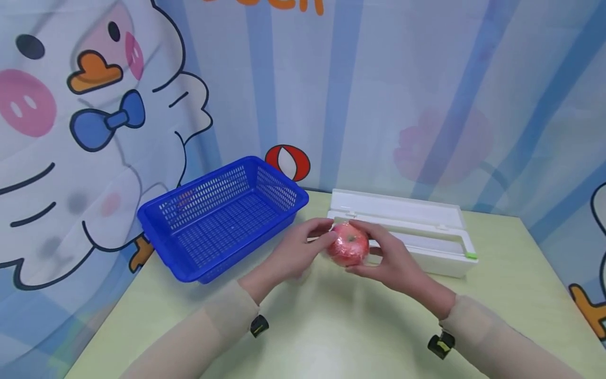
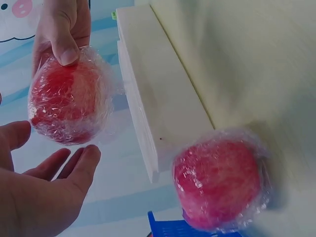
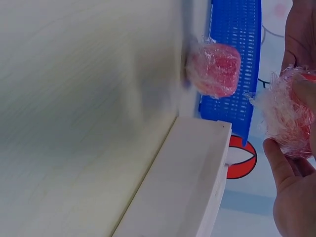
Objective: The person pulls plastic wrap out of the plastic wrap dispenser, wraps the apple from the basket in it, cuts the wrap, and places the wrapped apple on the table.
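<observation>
A red apple wrapped in clear cling film [image 1: 347, 246] is held up between both hands above the table. My left hand [image 1: 299, 247] holds its left side, the thumb lying on the film. From the other side my right hand [image 1: 395, 259] grips it, fingers over the top and thumb below; the left wrist view shows a thumb pressing the wrapped surface. A second wrapped apple [image 2: 219, 182] sits on the table below the hands, also visible in the right wrist view, but mostly hidden behind my left hand in the head view. Loose film edges stick out around both apples.
Behind my right hand stands a long white cling film box [image 1: 445, 263] with its lid raised and a green piece at one corner. A blue plastic basket [image 1: 227, 263] with slotted walls is at the left. A printed cloth [image 1: 369, 105] hangs behind the pale table [image 1: 322, 337].
</observation>
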Demonstrator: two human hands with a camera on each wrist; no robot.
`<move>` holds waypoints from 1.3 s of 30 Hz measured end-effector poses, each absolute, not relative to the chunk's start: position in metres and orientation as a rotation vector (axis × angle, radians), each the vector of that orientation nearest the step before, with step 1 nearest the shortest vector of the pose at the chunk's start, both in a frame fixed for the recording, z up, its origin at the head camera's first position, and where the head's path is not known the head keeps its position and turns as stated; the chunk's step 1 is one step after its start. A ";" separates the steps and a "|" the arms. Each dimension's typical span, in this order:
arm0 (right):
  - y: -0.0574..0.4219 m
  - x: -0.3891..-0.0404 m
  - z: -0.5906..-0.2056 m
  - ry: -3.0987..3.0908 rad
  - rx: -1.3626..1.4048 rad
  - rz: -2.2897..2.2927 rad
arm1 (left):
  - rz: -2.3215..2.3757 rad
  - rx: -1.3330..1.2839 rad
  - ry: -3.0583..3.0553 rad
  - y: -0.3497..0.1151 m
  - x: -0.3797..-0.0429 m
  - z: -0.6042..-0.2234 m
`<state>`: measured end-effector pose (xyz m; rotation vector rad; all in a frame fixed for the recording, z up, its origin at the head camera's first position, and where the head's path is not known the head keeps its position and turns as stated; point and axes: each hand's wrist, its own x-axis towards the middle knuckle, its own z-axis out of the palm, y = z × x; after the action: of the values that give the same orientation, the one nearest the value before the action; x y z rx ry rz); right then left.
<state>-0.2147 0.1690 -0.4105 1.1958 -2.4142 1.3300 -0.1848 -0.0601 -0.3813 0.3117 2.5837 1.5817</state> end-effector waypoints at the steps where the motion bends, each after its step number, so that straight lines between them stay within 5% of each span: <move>1: 0.167 -0.214 -0.410 -2.417 1.207 1.322 | 1.568 0.338 2.594 -0.063 -0.184 -0.382; 12: 0.137 -0.192 -0.424 -2.461 1.268 1.277 | 1.524 0.515 2.564 -0.098 -0.159 -0.394; 39: 0.075 -0.163 -0.487 -2.506 1.344 1.281 | 1.536 0.288 2.516 -0.154 -0.119 -0.459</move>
<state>-0.1631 0.0750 -0.4866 1.3436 -2.5056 1.2806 -0.1192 -0.1541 -0.4587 0.2875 2.5156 1.5364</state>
